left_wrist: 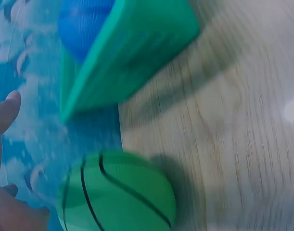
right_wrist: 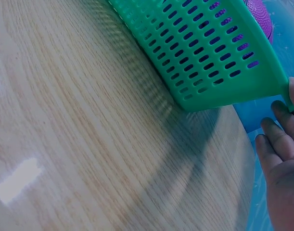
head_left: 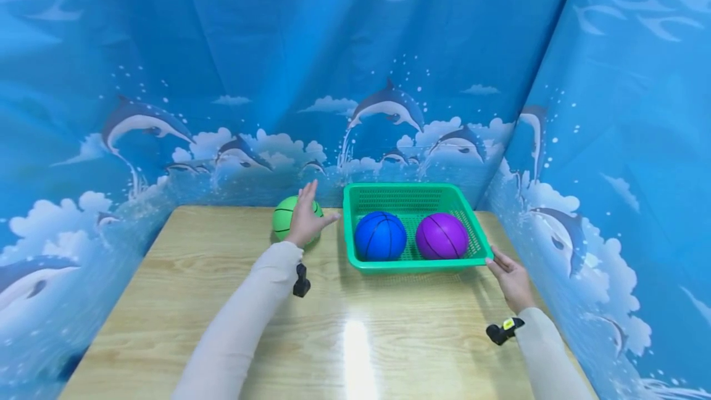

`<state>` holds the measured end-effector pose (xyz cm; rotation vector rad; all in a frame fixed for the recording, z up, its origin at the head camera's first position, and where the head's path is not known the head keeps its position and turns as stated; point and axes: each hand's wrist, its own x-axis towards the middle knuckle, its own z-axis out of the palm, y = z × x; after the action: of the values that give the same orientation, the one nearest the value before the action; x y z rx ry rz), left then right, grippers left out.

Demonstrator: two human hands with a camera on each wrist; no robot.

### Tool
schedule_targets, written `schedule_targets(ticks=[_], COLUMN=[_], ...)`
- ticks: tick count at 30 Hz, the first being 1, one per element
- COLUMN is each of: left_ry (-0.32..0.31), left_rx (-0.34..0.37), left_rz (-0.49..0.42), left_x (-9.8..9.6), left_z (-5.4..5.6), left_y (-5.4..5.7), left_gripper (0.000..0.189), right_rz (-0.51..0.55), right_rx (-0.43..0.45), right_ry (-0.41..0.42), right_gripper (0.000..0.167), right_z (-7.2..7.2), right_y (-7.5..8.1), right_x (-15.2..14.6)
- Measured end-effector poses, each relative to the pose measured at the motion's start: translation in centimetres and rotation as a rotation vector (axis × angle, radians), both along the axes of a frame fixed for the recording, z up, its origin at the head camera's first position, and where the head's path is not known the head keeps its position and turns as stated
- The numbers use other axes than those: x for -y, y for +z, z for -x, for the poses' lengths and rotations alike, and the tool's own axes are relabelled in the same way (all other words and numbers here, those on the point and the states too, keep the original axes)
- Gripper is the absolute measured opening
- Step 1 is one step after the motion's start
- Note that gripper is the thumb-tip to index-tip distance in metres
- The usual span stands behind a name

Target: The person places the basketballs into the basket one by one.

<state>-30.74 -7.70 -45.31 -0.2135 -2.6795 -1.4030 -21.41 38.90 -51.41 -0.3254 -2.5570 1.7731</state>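
Observation:
A green ball (head_left: 282,220) with black lines sits on the table, left of a green plastic basket (head_left: 413,268). My left hand (head_left: 304,221) is raised over the ball's right side with fingers extended and thumb pointing toward the basket. In the left wrist view, a gap shows between those fingers and the green ball (left_wrist: 118,197). At the basket's near right corner, my right hand (head_left: 512,279) pinches the rim, thumb above and fingers beneath, as the right wrist view shows. Inside the basket lie a blue ball (head_left: 381,236) on the left and a purple ball (head_left: 442,236) on the right.
The light wooden table (head_left: 311,350) carries a bright glare streak near its front. Blue dolphin-print curtains (head_left: 266,79) rise right behind the table's back edge and along both sides. A small dark camera is strapped to each wrist.

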Motion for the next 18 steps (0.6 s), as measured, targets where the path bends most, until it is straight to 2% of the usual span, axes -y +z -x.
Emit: schedule_targets(ticks=[5, 9, 15, 18], left_ry=[0.034, 0.052, 0.093, 0.111], left_rx=[0.030, 0.074, 0.118, 0.150], left_rz=[0.054, 0.075, 0.114, 0.105], left_x=[3.2, 5.1, 6.6, 7.0], left_z=[0.6, 1.0, 1.0, 0.8], left_y=[-0.8, -1.5, -2.0, -2.4], left_gripper=[0.102, 0.105, 0.109, 0.110], right_rz=[0.007, 0.012, 0.031, 0.035], right_rx=[0.001, -0.002, 0.000, 0.003], right_ry=[0.003, 0.013, 0.014, 0.021], right_gripper=[0.068, 0.066, 0.065, 0.065], right_z=[0.1, 0.0, -0.1, -0.1], right_y=[0.0, 0.1, 0.2, 0.0], right_x=[-0.1, -0.1, 0.0, -0.1])
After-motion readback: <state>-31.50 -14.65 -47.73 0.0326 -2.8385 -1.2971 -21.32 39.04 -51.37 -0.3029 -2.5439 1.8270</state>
